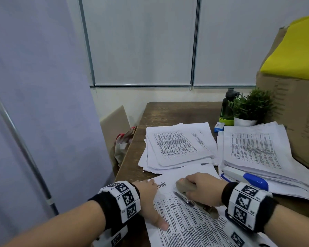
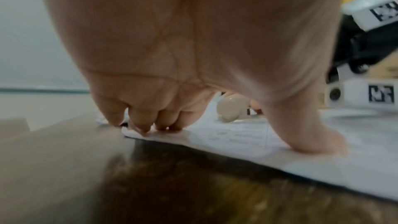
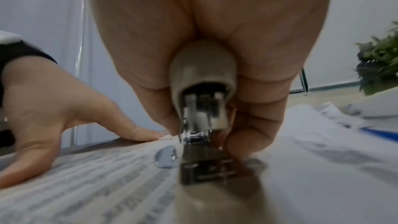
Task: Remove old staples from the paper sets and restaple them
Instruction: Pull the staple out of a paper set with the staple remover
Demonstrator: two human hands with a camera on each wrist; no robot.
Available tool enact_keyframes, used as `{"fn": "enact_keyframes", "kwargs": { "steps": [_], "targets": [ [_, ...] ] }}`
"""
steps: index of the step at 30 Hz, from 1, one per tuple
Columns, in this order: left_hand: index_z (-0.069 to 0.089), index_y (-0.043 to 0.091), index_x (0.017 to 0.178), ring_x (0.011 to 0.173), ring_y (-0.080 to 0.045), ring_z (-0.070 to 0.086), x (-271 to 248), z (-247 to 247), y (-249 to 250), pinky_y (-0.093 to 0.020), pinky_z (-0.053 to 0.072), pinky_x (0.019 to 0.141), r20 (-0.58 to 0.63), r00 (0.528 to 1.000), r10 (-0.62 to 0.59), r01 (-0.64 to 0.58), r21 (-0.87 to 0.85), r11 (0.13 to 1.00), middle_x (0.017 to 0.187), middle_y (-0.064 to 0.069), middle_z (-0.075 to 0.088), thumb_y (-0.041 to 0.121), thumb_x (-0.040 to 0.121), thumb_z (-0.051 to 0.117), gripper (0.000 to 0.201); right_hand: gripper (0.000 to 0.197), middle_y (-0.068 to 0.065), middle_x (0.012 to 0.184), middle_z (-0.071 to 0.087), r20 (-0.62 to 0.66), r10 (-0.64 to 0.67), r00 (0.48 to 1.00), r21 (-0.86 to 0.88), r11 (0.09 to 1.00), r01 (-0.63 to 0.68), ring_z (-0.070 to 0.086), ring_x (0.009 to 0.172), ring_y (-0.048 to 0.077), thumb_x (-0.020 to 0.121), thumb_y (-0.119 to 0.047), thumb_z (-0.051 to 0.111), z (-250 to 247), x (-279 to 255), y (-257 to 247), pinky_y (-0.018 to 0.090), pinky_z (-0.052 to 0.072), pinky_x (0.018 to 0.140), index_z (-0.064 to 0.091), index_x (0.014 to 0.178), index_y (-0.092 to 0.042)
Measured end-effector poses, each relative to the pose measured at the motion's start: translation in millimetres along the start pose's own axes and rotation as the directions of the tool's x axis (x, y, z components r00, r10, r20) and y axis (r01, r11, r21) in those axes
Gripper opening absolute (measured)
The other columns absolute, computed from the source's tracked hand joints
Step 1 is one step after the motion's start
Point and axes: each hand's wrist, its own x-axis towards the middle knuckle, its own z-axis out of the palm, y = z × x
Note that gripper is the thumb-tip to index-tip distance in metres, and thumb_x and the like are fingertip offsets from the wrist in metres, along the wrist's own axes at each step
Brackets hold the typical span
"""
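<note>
A printed paper set (image 1: 194,227) lies at the near edge of the wooden table (image 1: 177,113). My left hand (image 1: 150,198) presses on its left side, fingertips (image 2: 144,129) on the top-left corner and thumb (image 2: 310,139) spread flat on the sheet. My right hand (image 1: 203,188) grips a beige stapler (image 1: 184,186) that sits on the paper near its top, nose pointing toward the left hand. From the right wrist, the stapler (image 3: 202,77) has its metal base on the sheet. A pen (image 1: 184,197) lies on the paper beside it.
Two stacks of paper sets (image 1: 178,145) (image 1: 253,148) lie further back. A blue and white stapler (image 1: 244,177) rests on the right stack's near edge. A potted plant (image 1: 248,107), a dark bottle (image 1: 228,102) and a cardboard box (image 1: 296,113) crowd the right rear. A bag (image 1: 123,145) stands left of the table.
</note>
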Motion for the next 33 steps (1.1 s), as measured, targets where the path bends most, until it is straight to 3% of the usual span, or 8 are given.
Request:
{"fn": "enact_keyframes", "kwargs": {
  "steps": [5, 10, 17, 20, 24, 27, 30, 33],
  "targets": [
    [0.008, 0.011, 0.157, 0.149, -0.024, 0.019, -4, -7, -18, -0.032, 0.018, 0.119, 0.029, 0.997, 0.070, -0.069, -0.032, 0.997, 0.165, -0.001, 0.001, 0.065, 0.076, 0.070, 0.116, 0.003, -0.005, 0.091, 0.052, -0.028, -0.063, 0.998, 0.021, 0.998, 0.064, 0.051, 0.089, 0.016, 0.089, -0.016, 0.046, 8, 20, -18, 0.021, 0.040, 0.073, 0.049, 0.087, -0.017],
    [0.019, 0.008, 0.154, 0.142, -0.033, 0.029, -6, -4, -26, -0.041, 0.028, 0.117, 0.027, 0.996, 0.086, -0.087, 0.043, 0.995, 0.164, -0.008, 0.011, 0.068, 0.079, 0.064, 0.105, 0.008, -0.009, 0.079, 0.050, -0.087, -0.128, 0.988, 0.046, 0.990, 0.132, 0.048, 0.077, 0.011, 0.089, -0.017, 0.049, 12, 19, -19, 0.010, 0.035, 0.060, 0.051, 0.089, -0.009],
    [0.012, 0.026, 0.157, 0.148, -0.031, 0.017, -1, -1, -37, -0.039, 0.018, 0.119, 0.074, 0.990, 0.117, -0.119, 0.016, 0.993, 0.165, -0.003, 0.000, 0.067, 0.082, 0.061, 0.099, 0.009, -0.007, 0.082, 0.053, -0.068, -0.099, 0.993, 0.009, 0.995, 0.100, 0.050, 0.078, 0.013, 0.090, -0.022, 0.051, 9, 25, -25, 0.012, 0.034, 0.058, 0.051, 0.090, -0.013],
    [0.018, 0.025, 0.156, 0.143, -0.030, 0.030, -2, -3, -32, -0.040, 0.028, 0.117, 0.034, 0.992, 0.121, -0.122, 0.003, 0.993, 0.163, -0.005, 0.017, 0.071, 0.080, 0.059, 0.098, 0.008, -0.010, 0.079, 0.050, -0.078, -0.059, 0.995, -0.008, 0.998, 0.058, 0.047, 0.070, 0.007, 0.092, -0.021, 0.049, 11, 25, -24, 0.013, 0.034, 0.055, 0.047, 0.084, -0.018],
    [0.033, 0.021, 0.148, 0.112, -0.029, 0.056, 2, -10, -14, -0.040, 0.047, 0.096, -0.030, 0.995, 0.099, -0.096, 0.097, 0.991, 0.125, -0.008, 0.059, 0.076, 0.074, 0.063, 0.097, 0.010, -0.003, 0.081, 0.051, -0.093, -0.054, 0.994, -0.001, 0.999, 0.054, 0.045, 0.074, 0.014, 0.093, -0.014, 0.044, 11, 19, -29, 0.017, 0.036, 0.060, 0.042, 0.082, -0.014],
    [0.050, 0.014, 0.131, 0.078, -0.020, 0.053, 4, -15, -7, -0.033, 0.046, 0.072, -0.043, 0.991, 0.126, -0.116, 0.187, 0.975, 0.080, 0.001, 0.055, 0.071, 0.075, 0.065, 0.081, 0.012, -0.002, 0.079, 0.049, -0.089, -0.049, 0.995, 0.023, 0.998, 0.051, 0.041, 0.073, 0.015, 0.090, -0.009, 0.043, 11, 18, -34, 0.022, 0.035, 0.062, 0.041, 0.080, -0.014],
    [0.058, 0.012, 0.118, 0.064, -0.014, 0.047, 4, -18, -4, -0.029, 0.040, 0.060, -0.042, 0.991, 0.130, -0.117, 0.221, 0.968, 0.071, 0.002, 0.051, 0.069, 0.076, 0.067, 0.072, 0.023, -0.006, 0.072, 0.044, -0.105, -0.035, 0.994, 0.030, 0.999, 0.039, 0.039, 0.070, 0.016, 0.090, -0.008, 0.044, 12, 21, -35, 0.023, 0.036, 0.062, 0.035, 0.071, -0.018],
    [0.057, 0.013, 0.121, 0.072, -0.019, 0.054, 6, -16, -4, -0.032, 0.047, 0.067, -0.032, 0.993, 0.113, -0.102, 0.246, 0.964, 0.075, 0.001, 0.056, 0.070, 0.074, 0.066, 0.075, 0.021, -0.007, 0.078, 0.043, -0.093, -0.059, 0.994, -0.075, 0.996, 0.052, 0.044, 0.081, 0.018, 0.094, -0.014, 0.044, 14, 28, -38, 0.026, 0.037, 0.071, 0.037, 0.075, -0.020]
  ]
}}
